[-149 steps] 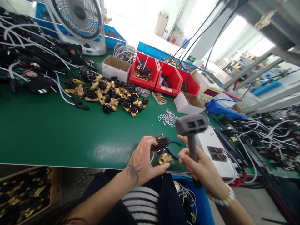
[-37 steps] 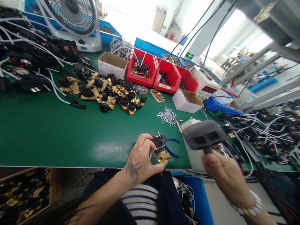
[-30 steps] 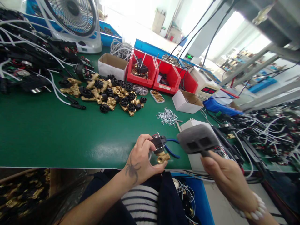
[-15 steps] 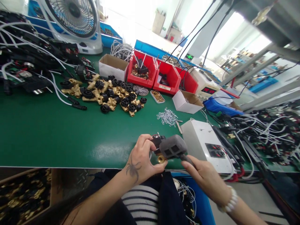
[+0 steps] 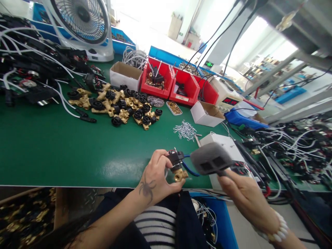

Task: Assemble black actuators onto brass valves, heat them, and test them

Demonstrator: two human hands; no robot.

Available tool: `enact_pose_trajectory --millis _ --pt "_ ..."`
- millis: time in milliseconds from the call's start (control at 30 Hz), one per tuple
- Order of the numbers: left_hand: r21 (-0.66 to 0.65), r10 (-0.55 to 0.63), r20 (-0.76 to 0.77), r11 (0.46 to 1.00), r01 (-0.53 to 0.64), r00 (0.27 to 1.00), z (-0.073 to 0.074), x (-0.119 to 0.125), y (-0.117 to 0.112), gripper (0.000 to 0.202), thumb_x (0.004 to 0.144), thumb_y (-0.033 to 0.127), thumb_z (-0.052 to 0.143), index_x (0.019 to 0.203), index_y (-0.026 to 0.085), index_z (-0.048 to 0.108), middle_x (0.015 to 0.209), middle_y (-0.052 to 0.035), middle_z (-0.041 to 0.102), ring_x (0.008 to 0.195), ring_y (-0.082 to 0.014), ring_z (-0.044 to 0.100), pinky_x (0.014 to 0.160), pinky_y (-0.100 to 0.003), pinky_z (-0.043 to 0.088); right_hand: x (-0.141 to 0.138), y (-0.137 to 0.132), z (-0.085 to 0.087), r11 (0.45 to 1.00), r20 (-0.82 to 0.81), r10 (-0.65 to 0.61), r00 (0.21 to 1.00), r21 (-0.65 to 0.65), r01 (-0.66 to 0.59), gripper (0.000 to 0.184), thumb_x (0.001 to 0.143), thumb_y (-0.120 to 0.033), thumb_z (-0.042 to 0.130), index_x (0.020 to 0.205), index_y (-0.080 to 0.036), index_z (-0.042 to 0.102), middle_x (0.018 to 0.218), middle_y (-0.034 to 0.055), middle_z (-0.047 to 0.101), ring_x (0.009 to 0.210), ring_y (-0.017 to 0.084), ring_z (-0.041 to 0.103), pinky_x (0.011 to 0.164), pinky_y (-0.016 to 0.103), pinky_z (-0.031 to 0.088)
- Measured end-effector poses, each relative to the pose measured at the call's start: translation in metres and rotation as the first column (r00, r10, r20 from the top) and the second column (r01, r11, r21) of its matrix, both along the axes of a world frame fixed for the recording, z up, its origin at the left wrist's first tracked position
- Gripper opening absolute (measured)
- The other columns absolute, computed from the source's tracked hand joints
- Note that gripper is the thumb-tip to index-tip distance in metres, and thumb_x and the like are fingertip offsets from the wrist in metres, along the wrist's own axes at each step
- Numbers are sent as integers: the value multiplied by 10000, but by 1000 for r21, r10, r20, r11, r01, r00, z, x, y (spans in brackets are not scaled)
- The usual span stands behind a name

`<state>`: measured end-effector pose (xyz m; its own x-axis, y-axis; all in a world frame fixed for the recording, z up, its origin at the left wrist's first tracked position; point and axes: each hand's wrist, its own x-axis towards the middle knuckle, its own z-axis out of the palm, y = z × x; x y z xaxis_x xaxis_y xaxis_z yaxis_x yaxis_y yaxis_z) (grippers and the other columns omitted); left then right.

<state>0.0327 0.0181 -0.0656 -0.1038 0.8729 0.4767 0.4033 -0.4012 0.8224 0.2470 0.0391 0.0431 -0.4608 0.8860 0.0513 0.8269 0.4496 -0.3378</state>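
Observation:
My left hand (image 5: 158, 173) grips a brass valve fitting (image 5: 178, 175) with a black plastic body (image 5: 175, 158) on top, close to the table's front edge. A blue cable or tube (image 5: 190, 168) shows just right of it. My right hand (image 5: 241, 192) is closed around the handle of a grey mallet (image 5: 211, 159). The mallet's head, smeared by motion, is apart from the fitting, to its right. Beyond my hands lies a small heap of metal clips (image 5: 185, 130), with a short metal tool (image 5: 197, 140) beside it.
A pile of brass fittings (image 5: 124, 105) with black caps lies at the back. Behind stand red bins (image 5: 184, 86), an open white box (image 5: 207, 114) and a fan (image 5: 83, 20). A grey control box (image 5: 219, 140) is at the right. Tangled wired parts (image 5: 31, 72) fill the left.
My right hand has moved the mallet right, away from the fitting, uncovering more of the brass and the blue cable or tube. My left hand has stayed almost still.

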Motion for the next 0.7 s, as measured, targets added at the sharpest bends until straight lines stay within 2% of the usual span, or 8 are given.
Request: enact_pose_trajectory --millis 100,200,267,333,400,533,600,700 --pt "-5 2 0 1000 -2 1000 0 0 0 421 600 221 795 832 214 444 1069 -79 522 1035 -243 573 855 -379 544 2 0 -4 1000 -69 -22 997 -8 21 542 982 -597 260 635 -225 448 441 -29 444 362 119 402 383 242 288" --pt "-13 -11 6 1000 11 1000 -1 0 0 414 615 233 793 844 210 449 1086 -86 516 1046 -242 570 869 -382 537 0 1 -11 994 29 33 999 -107 -30 544 976 -605 288 653 -215 486 470 -12 510 397 135 476 413 245 314" --pt "-25 -15 7 1000 15 1000 -2 0 -1 417 616 232 794 841 208 444 1080 -85 516 1044 -240 569 864 -378 536 -1 1 -10 996 43 22 999 -82 -19 554 974 -612 289 628 -217 467 467 -11 498 397 133 468 419 247 314" --pt "-36 -17 3 999 18 1000 -2 0 -1 422 613 232 797 836 209 439 1069 -81 520 1041 -239 567 855 -374 536 0 1 -6 999 -35 -41 999 -6 41 557 976 -611 272 611 -224 438 446 -20 449 376 122 420 402 246 302" --pt "-38 -15 1 999 15 1000 -2 0 -1 426 611 234 799 836 211 438 1067 -79 520 1046 -242 563 862 -376 532 1 0 -5 997 -94 -75 993 10 77 556 982 -605 251 626 -226 448 438 -22 437 366 121 404 386 246 299" --pt "-21 -9 6 1000 9 1000 -3 1 0 422 611 235 796 838 210 441 1080 -82 512 1042 -237 565 872 -373 527 -2 0 -6 993 70 28 997 -117 -19 535 977 -598 291 663 -219 499 469 -4 532 398 148 502 420 256 332" --pt "-22 -9 5 1000 9 1000 -3 1 0 418 613 235 794 839 211 443 1076 -79 513 1031 -231 568 862 -364 530 -2 0 -2 997 93 41 995 -70 -34 532 976 -593 297 634 -223 466 464 -7 518 389 145 490 418 257 324" --pt "-22 -5 -2 1000 5 1000 -3 1 0 418 611 235 795 829 214 439 1053 -71 518 1020 -229 570 849 -354 534 -1 1 4 998 -12 -16 1000 60 17 536 989 -575 253 609 -232 415 439 -22 449 354 125 415 382 249 295"
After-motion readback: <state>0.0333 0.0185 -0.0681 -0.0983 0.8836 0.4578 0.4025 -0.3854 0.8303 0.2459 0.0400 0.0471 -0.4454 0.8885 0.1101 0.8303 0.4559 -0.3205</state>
